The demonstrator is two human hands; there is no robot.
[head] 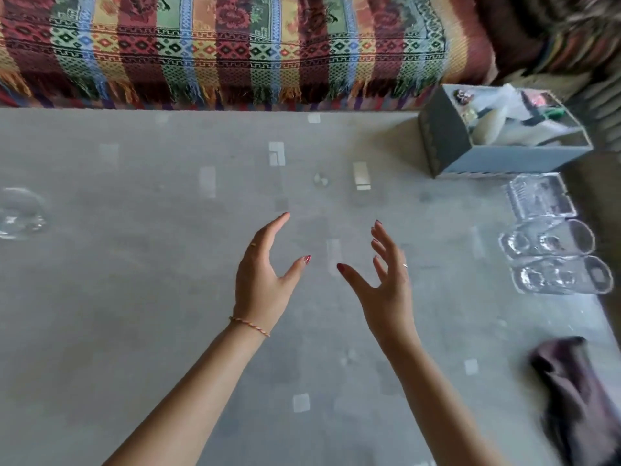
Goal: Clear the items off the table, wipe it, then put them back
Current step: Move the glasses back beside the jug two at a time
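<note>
Over the middle of the grey table (141, 297) I hold both hands in the air, palms facing each other. My left hand (265, 274) and my right hand (386, 280) have spread, relaxed fingers and hold nothing. At the table's far right corner stands a grey-blue box (447, 153) filled with small items. In front of it lie a clear square glass dish (541, 198) and two clear glass dishes (547, 242) (564, 275). A dark purple cloth (578, 395) lies crumpled at the near right edge. A clear glass piece (20, 213) sits at the left edge.
A sofa with a striped, patterned woven cover (218, 48) runs along the far side of the table. A fringed cushion or throw (564, 31) lies at the top right.
</note>
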